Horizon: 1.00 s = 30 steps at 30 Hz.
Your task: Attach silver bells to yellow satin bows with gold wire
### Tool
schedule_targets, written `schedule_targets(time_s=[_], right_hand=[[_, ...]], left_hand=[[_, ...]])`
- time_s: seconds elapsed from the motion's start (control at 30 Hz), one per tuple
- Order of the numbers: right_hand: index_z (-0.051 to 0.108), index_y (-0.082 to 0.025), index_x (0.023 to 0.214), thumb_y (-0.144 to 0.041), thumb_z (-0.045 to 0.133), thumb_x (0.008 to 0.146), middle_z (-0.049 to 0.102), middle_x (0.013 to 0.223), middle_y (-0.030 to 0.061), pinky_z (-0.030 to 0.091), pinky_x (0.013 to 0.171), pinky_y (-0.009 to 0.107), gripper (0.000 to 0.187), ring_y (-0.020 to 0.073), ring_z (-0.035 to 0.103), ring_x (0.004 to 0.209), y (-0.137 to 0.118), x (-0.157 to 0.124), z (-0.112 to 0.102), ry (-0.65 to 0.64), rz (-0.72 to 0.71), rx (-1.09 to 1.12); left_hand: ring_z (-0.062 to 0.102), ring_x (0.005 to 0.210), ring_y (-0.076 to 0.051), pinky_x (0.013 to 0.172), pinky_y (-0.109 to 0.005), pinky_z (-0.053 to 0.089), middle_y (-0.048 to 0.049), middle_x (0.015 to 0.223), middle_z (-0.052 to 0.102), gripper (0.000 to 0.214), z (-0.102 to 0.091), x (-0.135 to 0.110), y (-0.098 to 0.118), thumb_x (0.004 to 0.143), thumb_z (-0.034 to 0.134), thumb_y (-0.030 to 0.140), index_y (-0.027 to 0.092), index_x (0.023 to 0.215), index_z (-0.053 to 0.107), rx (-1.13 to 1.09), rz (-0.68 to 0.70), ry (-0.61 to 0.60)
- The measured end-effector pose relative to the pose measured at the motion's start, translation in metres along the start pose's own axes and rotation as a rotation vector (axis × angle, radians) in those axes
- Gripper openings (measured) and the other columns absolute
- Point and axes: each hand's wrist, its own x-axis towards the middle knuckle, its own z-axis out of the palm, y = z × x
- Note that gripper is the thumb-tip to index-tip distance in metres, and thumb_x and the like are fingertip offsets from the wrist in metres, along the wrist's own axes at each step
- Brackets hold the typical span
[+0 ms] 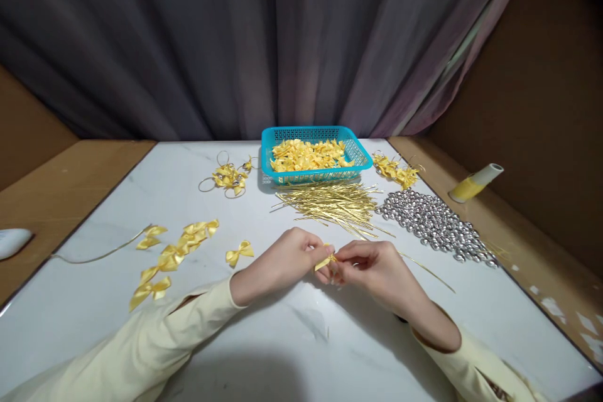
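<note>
My left hand is closed on a yellow ribbon bow, pinched between thumb and fingers. Right beside it, my right hand pinches at the bow's middle, where a thin gold twist tie shows. A gold strand runs out past the right hand; whether it joins the held tie is hidden. A loose yellow bow lies left of my left wrist. Beyond my hands is a pile of gold twist ties.
A blue basket of yellow bows stands at the back. Silver beads spread at right, near finished-looking bows and a yellow-white tube. At left lie a row of bows, bows with wire loops and a long wire.
</note>
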Motion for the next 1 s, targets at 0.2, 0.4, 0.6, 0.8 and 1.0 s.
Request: schedule_targets(time_s=[0.2, 0.4, 0.6, 0.8, 1.0], right_hand=[[0.066, -0.013, 0.065, -0.016, 0.060, 0.066, 0.064, 0.063, 0.0031, 0.051, 0.054, 0.025, 0.007, 0.0133, 0.060, 0.054, 0.002, 0.000, -0.002, -0.034, 0.039, 0.084], [0.067, -0.013, 0.064, -0.014, 0.057, 0.069, 0.065, 0.065, 0.0042, 0.050, 0.055, 0.024, 0.011, 0.0130, 0.060, 0.055, 0.005, 0.000, -0.006, -0.067, 0.026, 0.081], [0.066, -0.013, 0.061, -0.015, 0.056, 0.071, 0.065, 0.062, 0.0048, 0.049, 0.057, 0.026, 0.014, 0.0140, 0.059, 0.054, 0.002, 0.001, -0.005, -0.013, -0.004, 0.006], [0.065, -0.012, 0.059, -0.014, 0.054, 0.072, 0.064, 0.061, 0.0047, 0.049, 0.057, 0.025, 0.017, 0.0139, 0.061, 0.054, -0.001, 0.000, -0.004, -0.007, -0.038, -0.036], [0.066, -0.013, 0.062, -0.013, 0.054, 0.072, 0.065, 0.060, 0.0040, 0.049, 0.057, 0.024, 0.016, 0.0134, 0.060, 0.054, 0.001, 0.001, -0.004, -0.018, -0.083, -0.088]], left_hand=[[0.063, 0.066, -0.015, 0.068, -0.028, 0.047, -0.0074, 0.071, 0.069, 0.039, -0.006, 0.001, 0.007, 0.084, 0.040, 0.037, 0.011, 0.069, 0.065, 0.031, -0.068, -0.040], [0.063, 0.061, -0.016, 0.059, -0.027, 0.047, -0.0052, 0.067, 0.067, 0.029, -0.012, 0.002, 0.005, 0.079, 0.050, 0.041, 0.013, 0.083, 0.058, -0.029, -0.076, -0.039], [0.060, 0.056, -0.014, 0.053, -0.022, 0.043, 0.0007, 0.061, 0.065, 0.021, -0.008, -0.011, 0.009, 0.080, 0.048, 0.030, 0.018, 0.097, 0.048, 0.169, -0.037, 0.108], [0.053, 0.048, -0.012, 0.047, -0.020, 0.036, 0.0045, 0.059, 0.062, 0.018, 0.007, -0.027, 0.020, 0.085, 0.041, 0.031, 0.024, 0.099, 0.048, 0.472, 0.019, 0.194], [0.050, 0.048, -0.011, 0.048, -0.020, 0.034, 0.0036, 0.058, 0.062, 0.028, -0.002, -0.021, 0.021, 0.086, 0.038, 0.046, 0.021, 0.090, 0.049, 0.498, 0.001, 0.212]])
